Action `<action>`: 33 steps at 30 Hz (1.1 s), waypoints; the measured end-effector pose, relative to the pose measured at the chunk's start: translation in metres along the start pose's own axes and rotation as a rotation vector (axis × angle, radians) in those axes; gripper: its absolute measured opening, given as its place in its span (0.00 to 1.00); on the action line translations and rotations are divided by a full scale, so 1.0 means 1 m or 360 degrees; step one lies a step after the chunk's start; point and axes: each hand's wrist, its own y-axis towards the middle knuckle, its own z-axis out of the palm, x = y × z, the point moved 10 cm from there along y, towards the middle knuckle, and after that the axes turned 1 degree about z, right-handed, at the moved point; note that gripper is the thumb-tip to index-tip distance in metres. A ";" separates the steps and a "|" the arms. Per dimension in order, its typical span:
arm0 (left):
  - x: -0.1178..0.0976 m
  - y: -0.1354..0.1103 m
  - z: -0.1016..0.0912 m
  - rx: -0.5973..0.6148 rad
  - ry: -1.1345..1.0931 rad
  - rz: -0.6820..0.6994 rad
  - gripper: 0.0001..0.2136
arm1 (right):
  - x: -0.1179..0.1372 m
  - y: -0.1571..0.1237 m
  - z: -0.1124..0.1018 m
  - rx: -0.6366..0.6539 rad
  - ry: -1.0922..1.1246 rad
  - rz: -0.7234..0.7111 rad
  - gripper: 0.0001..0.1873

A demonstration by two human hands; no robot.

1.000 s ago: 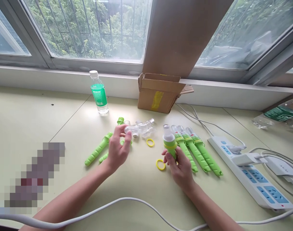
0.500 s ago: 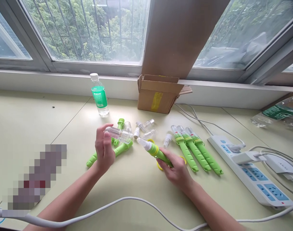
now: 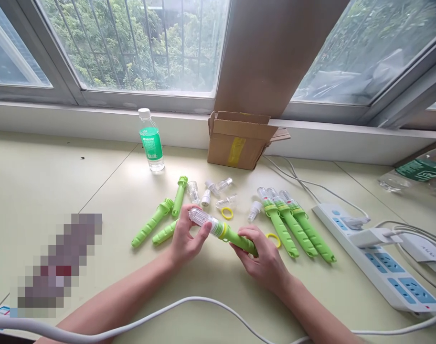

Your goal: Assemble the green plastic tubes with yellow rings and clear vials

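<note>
My right hand (image 3: 262, 255) grips the green ribbed handle (image 3: 239, 239) of a small toy-like tool with a yellow ring. Fingers of my left hand (image 3: 187, 239) are closed on the clear plastic cap (image 3: 203, 219), which sits over the tip of that handle. Both hands hold the piece just above the pale table (image 3: 53, 191). Three loose green handles (image 3: 153, 222) lie left of my left hand. Three finished pieces (image 3: 289, 220) with clear caps lie in a row to the right.
Several clear caps and white tips (image 3: 210, 191) and two yellow rings (image 3: 227, 213) lie behind my hands. A green-labelled water bottle (image 3: 151, 141) and an open cardboard box (image 3: 239, 141) stand by the window sill. A white power strip (image 3: 378, 260) lies at right; a white cable (image 3: 189, 303) runs across the front.
My left hand brought the clear cap from the pile to the right and set it over the tip of the green handle, which my right hand tilted from upright to lying sideways.
</note>
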 end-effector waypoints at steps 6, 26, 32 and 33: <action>0.006 0.001 0.002 0.0041 -0.0007 -0.0094 0.13 | 0.002 0.004 -0.007 -0.0066 -0.0153 -0.0102 0.15; 0.025 0.003 0.000 0.0012 -0.0157 -0.0345 0.16 | -0.012 0.001 -0.001 0.0034 -0.0050 0.0093 0.12; 0.026 0.002 0.001 0.0006 -0.0195 -0.0380 0.16 | -0.007 0.005 0.002 0.0156 -0.0034 0.0009 0.08; 0.025 0.002 0.002 0.0008 -0.0203 -0.0382 0.17 | -0.007 0.005 0.003 0.0175 -0.0029 0.0013 0.09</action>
